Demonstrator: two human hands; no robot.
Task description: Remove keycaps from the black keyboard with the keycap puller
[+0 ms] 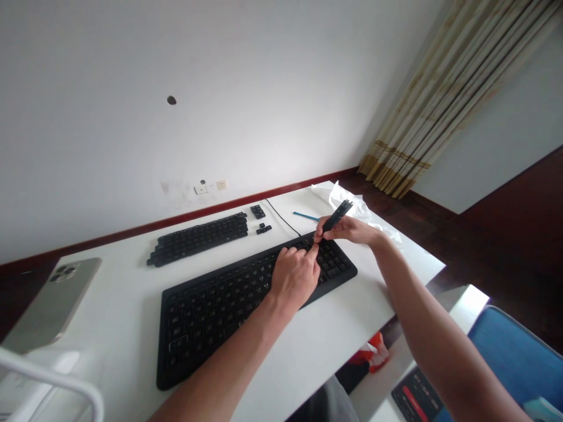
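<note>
A black keyboard point(211, 310) lies at a slant on the white table, and many of its keycaps are off, with the bare switch positions showing. My left hand point(295, 271) rests over its right part. The index finger reaches out to touch the keyboard near the upper right, while the other fingers bend loosely and hold nothing. Above the number-pad end, my right hand point(336, 230) is closed around a thick black handheld tool point(338, 214). That tool leans up to the right and its top end looks jagged. Its lower tip is hidden by my fingers.
Removed keycaps point(202, 234) lie in rows behind the keyboard, with smaller groups point(257, 211) beside them. A blue stick point(305, 216) and crumpled white plastic point(358, 208) are at the back right. A phone point(57, 302) and white cable point(57, 378) lie left. A blue chair point(514, 351) stands right.
</note>
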